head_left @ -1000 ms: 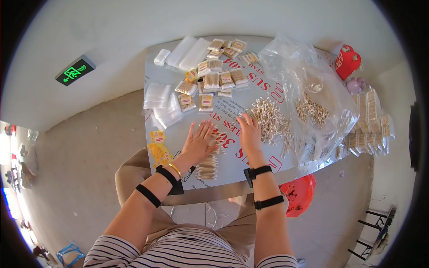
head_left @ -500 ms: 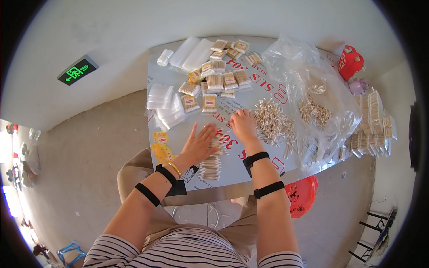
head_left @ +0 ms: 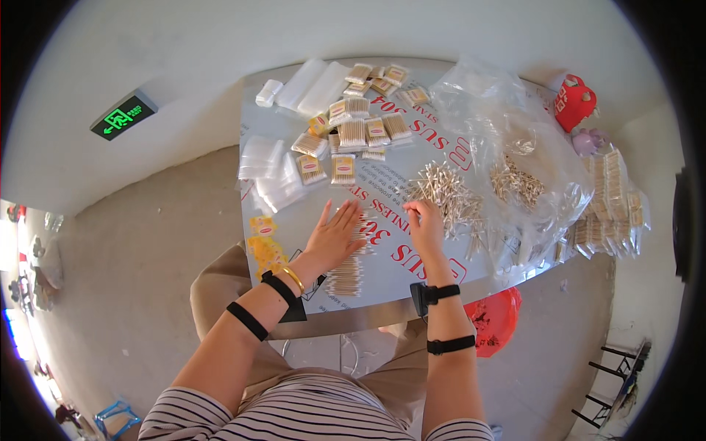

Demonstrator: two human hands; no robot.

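So I'm bagging cotton swabs at the desk (head_left: 434,275) and I'd say I'm maybe a third through. My left hand (head_left: 334,235) is lying flat with fingers spread wide, pressing down on a small row of swabs (head_left: 362,229), and another loose bundle (head_left: 344,278) is sitting near the desk's front edge. My right hand (head_left: 425,224) is pinching narrow at the edge of the big loose pile (head_left: 445,195), though I can't tell if it's got any. About a dozen filled packets (head_left: 360,128) are sitting at the far side, empty bags (head_left: 268,173) on my left.
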